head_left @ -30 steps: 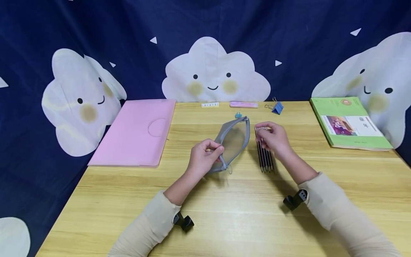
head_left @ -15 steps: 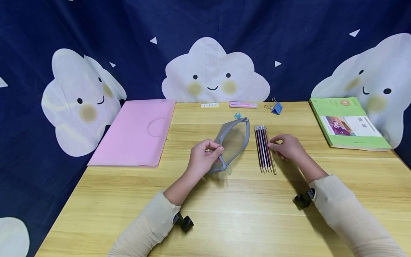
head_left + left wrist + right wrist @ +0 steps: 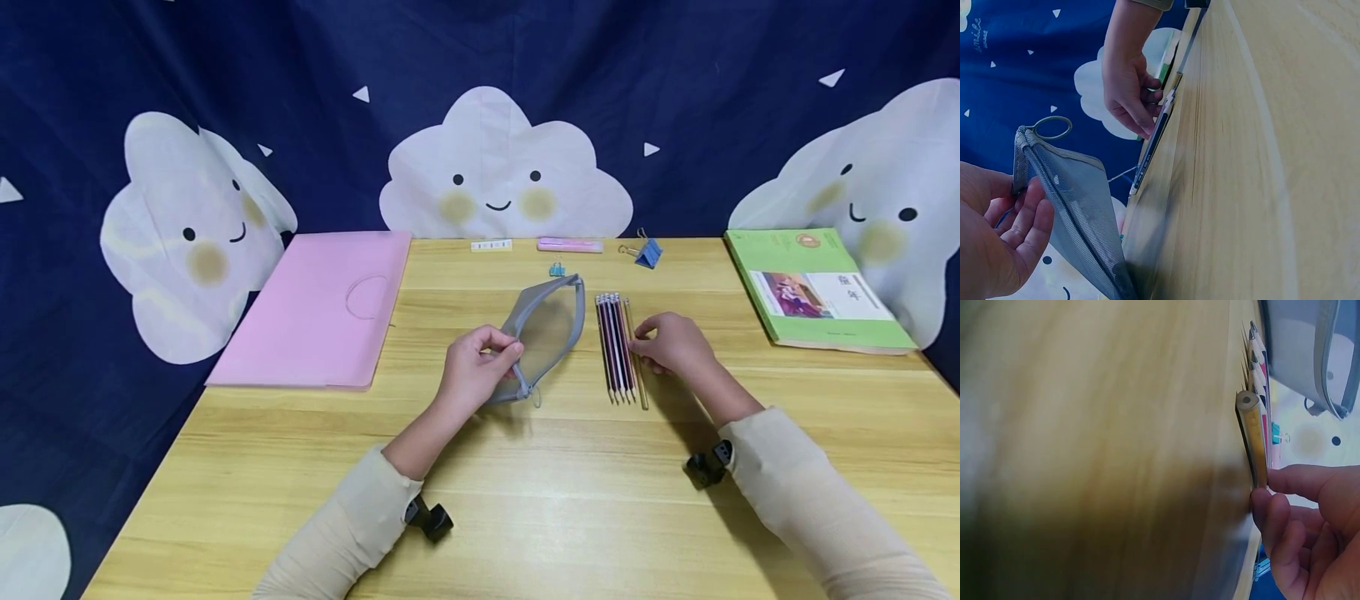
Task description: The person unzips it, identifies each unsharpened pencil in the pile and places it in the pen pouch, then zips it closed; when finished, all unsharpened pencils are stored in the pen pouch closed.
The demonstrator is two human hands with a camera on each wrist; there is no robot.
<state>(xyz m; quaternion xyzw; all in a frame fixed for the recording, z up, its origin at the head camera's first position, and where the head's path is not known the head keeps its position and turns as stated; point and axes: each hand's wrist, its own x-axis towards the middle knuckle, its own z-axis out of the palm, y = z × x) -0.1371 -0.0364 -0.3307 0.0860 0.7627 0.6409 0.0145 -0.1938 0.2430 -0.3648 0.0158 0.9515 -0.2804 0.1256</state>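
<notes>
My left hand (image 3: 478, 365) pinches the rim of a grey mesh zip pouch (image 3: 549, 332), whose mouth gapes toward the right. In the left wrist view a ring pull (image 3: 1054, 127) hangs at the zip's end. Right of the pouch, several dark-striped pencils (image 3: 616, 350) lie side by side, sharpened points toward me. A gold pencil (image 3: 642, 393) lies along their right side, with a narrow gap at its far end. My right hand (image 3: 673, 343) pinches this gold pencil between thumb and fingertips; its flat, unsharpened end faces the right wrist view.
A pink folder (image 3: 315, 308) lies at the left and a green book (image 3: 825, 287) at the right. Along the back are a small white box (image 3: 491, 246), a pink pen-like item (image 3: 570, 245), a small teal binder clip (image 3: 557, 270) and a blue binder clip (image 3: 647, 253).
My right hand has moved from the pencils' far ends to their right side and taken hold of the gold pencil, which has shifted slightly away from the row. The left hand stays still.
</notes>
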